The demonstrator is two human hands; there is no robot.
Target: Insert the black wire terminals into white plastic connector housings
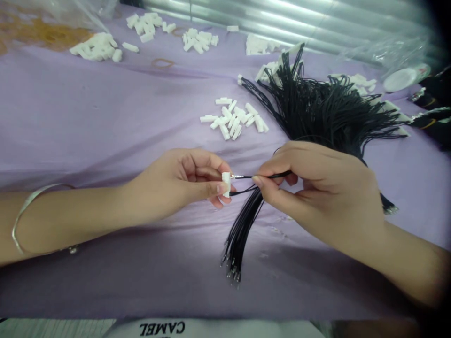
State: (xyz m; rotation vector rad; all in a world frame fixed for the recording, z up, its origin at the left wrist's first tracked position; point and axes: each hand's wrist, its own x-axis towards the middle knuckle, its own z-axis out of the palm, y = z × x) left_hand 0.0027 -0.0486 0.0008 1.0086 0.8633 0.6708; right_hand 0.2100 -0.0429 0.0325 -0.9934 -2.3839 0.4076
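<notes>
Between thumb and fingers, my left hand [197,180] pinches a small white connector housing [226,184] held upright. One black wire runs into the lower part of the housing. My right hand [317,188] is closed on a black wire [248,177] whose metal crimp terminal meets the housing's upper part; whether it has entered a slot I cannot tell. Below the right hand hangs a bundle of black wires [246,225] with bare metal terminals at its lower ends. The palm side of the right hand is hidden.
Loose white housings [234,117] lie beyond my hands, with more piles [200,41] farther back. A large heap of black wires with white housings [317,103] covers the right side. Rubber bands [42,35] sit at the far left on the purple cloth [88,112].
</notes>
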